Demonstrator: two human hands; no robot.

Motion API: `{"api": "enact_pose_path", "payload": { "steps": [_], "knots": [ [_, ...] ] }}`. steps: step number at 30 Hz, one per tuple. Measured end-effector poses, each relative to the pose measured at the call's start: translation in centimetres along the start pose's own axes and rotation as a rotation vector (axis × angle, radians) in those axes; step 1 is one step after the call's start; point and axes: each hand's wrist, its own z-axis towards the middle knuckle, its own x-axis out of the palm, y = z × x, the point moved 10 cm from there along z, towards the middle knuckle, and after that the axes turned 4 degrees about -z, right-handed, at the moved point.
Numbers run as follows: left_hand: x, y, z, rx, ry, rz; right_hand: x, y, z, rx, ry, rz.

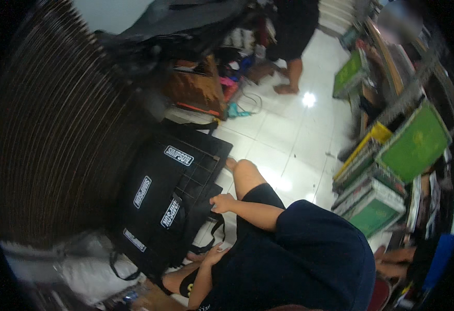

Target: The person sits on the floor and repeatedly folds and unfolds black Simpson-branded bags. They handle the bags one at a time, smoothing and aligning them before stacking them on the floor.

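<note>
A pile of flat black bags (151, 179) with white printed patches lies before my lap, at the left of the head view. Several black straps trail from it. My right hand (222, 203) is closed on the near edge of a black bag panel (198, 194). Lower down, my left hand (216, 255) lies by my thigh with its fingers apart, close to a loose black strap (216, 230). Whether it touches that strap I cannot tell. Both of my bare knees show beside the pile.
A tall ridged dark stack (61, 135) rises at the left. Green bound stacks (416, 140) line the right. A brown box (193, 90) and white plastic bag (94, 277) flank the pile. Another person (297, 31) stands on the tiled floor; another's limbs (395, 256) show lower right.
</note>
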Motion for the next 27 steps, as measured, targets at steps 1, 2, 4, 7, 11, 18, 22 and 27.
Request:
{"api": "enact_pose_path", "payload": {
  "steps": [1, 2, 4, 7, 11, 18, 22, 27],
  "knots": [
    [0.9, -1.2, -0.2, 0.027, 0.054, -0.038, 0.7, 0.1, 0.0, -0.02, 0.085, -0.019],
    [2.1, -1.5, -0.7, 0.04, 0.113, -0.085, 2.2, 1.9, -0.9, -0.116, 0.231, -0.137],
    [4.6, 2.4, 3.1, 0.131, 0.131, 0.022, 6.0, 4.2, -2.9, -0.258, 0.519, -0.305],
    [7.4, 1.1, 2.7, 0.124, 0.302, 0.016, 18.5, 0.0, -7.5, -0.208, 1.026, -0.326],
    [8.5, 0.3, 2.2, 0.119, 0.36, -0.064, 27.1, -3.3, -13.0, -0.235, 1.68, -0.369],
    [5.2, -2.8, 1.5, 0.11, 0.454, -0.125, 12.4, -5.9, 1.7, 0.165, 0.71, 0.282],
    [4.7, -4.8, 0.7, 0.122, 0.508, -0.134, -25.2, -7.6, 5.6, -0.006, -0.34, 0.955],
    [2.9, -5.4, 0.1, 0.117, 0.494, -0.157, -47.5, 13.5, -1.3, -0.756, -0.282, 1.378]
  ]
}}
